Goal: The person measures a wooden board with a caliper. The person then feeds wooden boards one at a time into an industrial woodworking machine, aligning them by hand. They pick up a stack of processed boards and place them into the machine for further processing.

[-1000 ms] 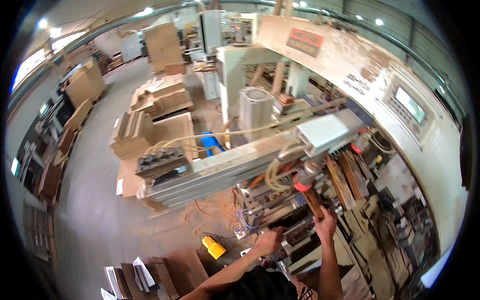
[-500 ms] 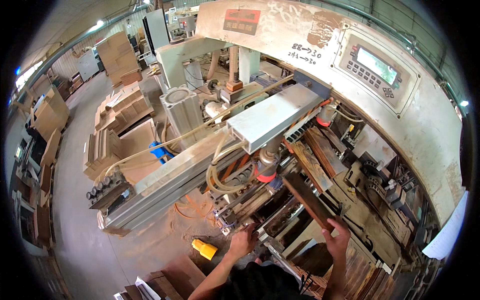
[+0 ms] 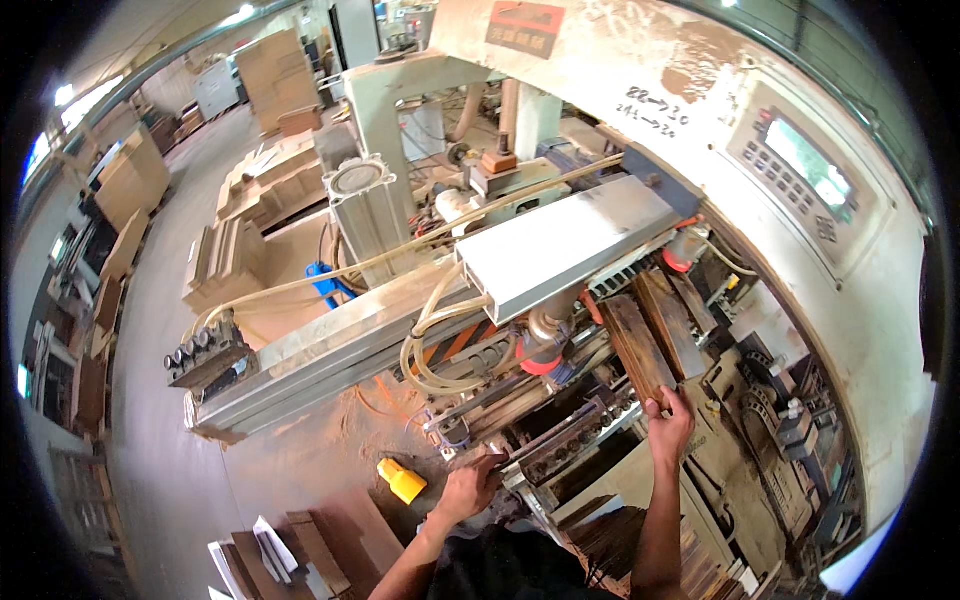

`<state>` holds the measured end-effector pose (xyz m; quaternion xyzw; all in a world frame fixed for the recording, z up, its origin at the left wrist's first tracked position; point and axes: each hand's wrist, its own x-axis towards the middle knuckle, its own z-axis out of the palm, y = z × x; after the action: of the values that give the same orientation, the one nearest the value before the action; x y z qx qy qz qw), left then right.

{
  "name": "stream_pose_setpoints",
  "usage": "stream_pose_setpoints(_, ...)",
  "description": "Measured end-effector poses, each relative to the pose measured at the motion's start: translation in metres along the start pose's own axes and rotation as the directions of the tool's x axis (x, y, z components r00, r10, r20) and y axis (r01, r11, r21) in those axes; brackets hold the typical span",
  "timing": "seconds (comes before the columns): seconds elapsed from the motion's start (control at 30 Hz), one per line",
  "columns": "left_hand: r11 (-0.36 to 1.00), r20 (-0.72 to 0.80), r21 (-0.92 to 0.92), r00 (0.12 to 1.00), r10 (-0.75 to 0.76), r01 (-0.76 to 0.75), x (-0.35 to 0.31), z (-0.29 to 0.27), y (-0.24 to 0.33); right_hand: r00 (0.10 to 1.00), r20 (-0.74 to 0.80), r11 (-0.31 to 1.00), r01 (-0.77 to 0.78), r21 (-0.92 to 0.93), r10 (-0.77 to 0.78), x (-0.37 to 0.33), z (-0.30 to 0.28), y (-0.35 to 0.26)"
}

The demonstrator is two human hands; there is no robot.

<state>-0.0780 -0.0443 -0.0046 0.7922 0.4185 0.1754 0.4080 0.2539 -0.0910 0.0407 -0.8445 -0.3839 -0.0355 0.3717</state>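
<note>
My right hand (image 3: pixel 670 428) pinches the near end of a brown wooden board (image 3: pixel 636 345), thumb and fingers meeting at its edge. The board lies slanting in the bed of a large machine, beside another dark board (image 3: pixel 668 315). Lower left, my left hand (image 3: pixel 472 488) is closed at the near end of the machine's metal rail (image 3: pixel 515 478); what its curled fingers grip is hidden. Above the boards juts a silver beam (image 3: pixel 570 240). Beneath it sits a clamp cylinder with a red ring (image 3: pixel 541 362).
A control panel (image 3: pixel 795 175) is set in the machine's pale housing at right. A yellow object (image 3: pixel 402 481) lies on the floor at left, near stacked boards (image 3: pixel 325 545). Looped hoses (image 3: pixel 425 340) hang off the beam. Cardboard-coloured stacks (image 3: pixel 225 265) stand farther back.
My right hand has moved up and away to the end of the board in the machine. The dark strip it held no longer shows clearly. My left hand stays at the rail; the view has shifted.
</note>
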Motion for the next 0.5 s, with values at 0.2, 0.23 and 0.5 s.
stream_pose_setpoints(0.2,0.999,0.007,-0.041,1.000,0.019,-0.018,0.000,0.000,-0.002,0.992,0.089,0.991,0.097,-0.092,-0.089,0.007,0.017,0.020)
stream_pose_setpoints(0.23,0.999,0.016,-0.050,1.000,0.006,-0.005,0.000,0.000,-0.002,0.989,0.078,0.985,0.132,-0.108,-0.124,0.007,0.018,0.022)
stream_pose_setpoints(0.5,0.996,0.049,-0.044,0.996,-0.071,0.073,0.002,0.000,0.004,0.964,0.257,0.996,-0.080,0.035,0.068,0.020,0.012,0.019)
